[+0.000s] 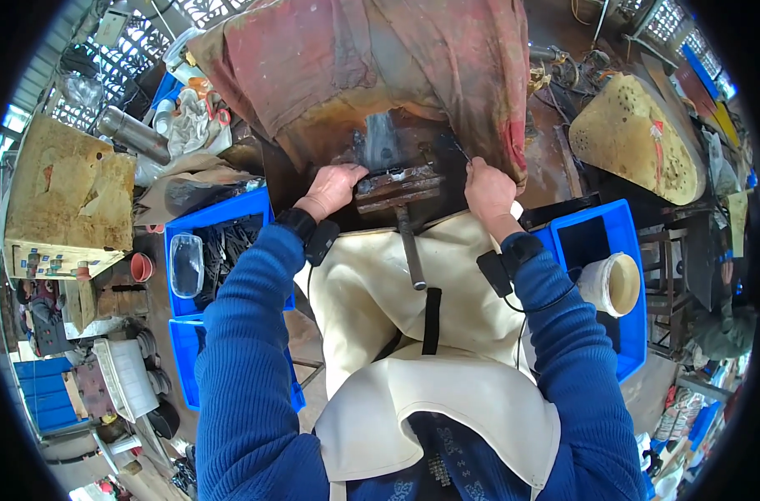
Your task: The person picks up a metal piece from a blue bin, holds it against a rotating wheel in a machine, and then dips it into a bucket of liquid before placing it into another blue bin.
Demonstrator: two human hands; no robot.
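In front of me a grey wheel-like part (381,140) shows beneath a stained red cloth (380,58). A rusty metal block (399,191) sits just on my side of it, and a metal bar (410,250) runs from the block toward my apron. My left hand (333,189) is closed beside the left end of the block; what its fingers hold, if anything, is hidden. On the right, my right hand (490,196) pinches a thin dark metal strip (461,152), whose tip points up and left, below the cloth's hanging edge.
Left of me, a blue crate (176,307) holds many dark metal strips (228,250) and a clear plastic tub (186,265). A blue crate (637,288) with a white bucket (611,285) stands at my right. A pale apron (447,384) covers my lap.
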